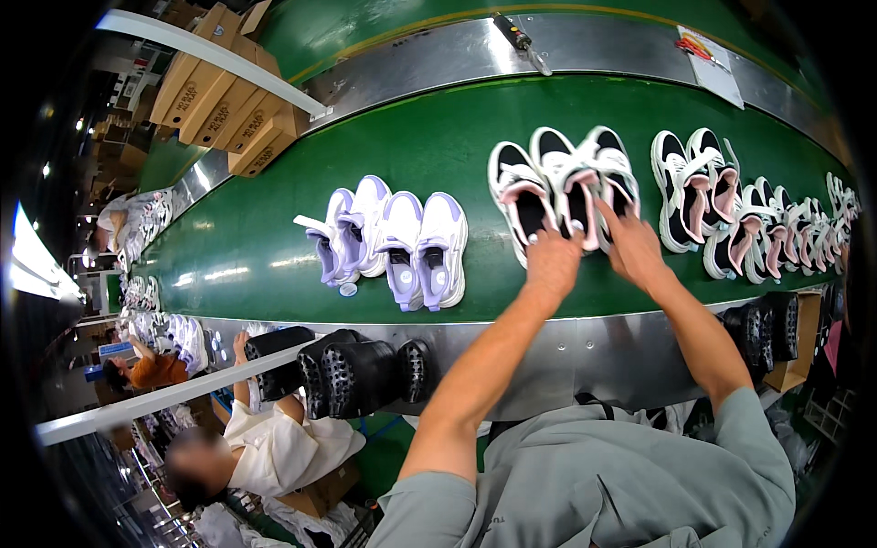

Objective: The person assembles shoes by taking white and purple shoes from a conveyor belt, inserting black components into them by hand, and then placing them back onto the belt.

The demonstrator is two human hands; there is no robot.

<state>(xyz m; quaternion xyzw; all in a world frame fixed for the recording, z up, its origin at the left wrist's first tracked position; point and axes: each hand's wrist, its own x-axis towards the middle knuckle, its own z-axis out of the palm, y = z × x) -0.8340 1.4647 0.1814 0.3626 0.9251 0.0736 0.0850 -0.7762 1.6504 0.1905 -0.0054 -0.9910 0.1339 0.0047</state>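
I'm seeing sneakers (568, 172) at two o'clock, left hand (554, 262) touching them, right hand (637, 251) pointing alongside. Whether either's pinching, I cannot tell.

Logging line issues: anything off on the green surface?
The leftmost shoe of the nearby lavender-and-white four has its strap sticking out sideways. Three black-and-white shoes sit at the left hand and right hand, an odd count. No visible spills.

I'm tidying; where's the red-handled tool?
In the head view's upper right, the red-handled tool lies on a white sheet beyond the green belt, right of the right hand.
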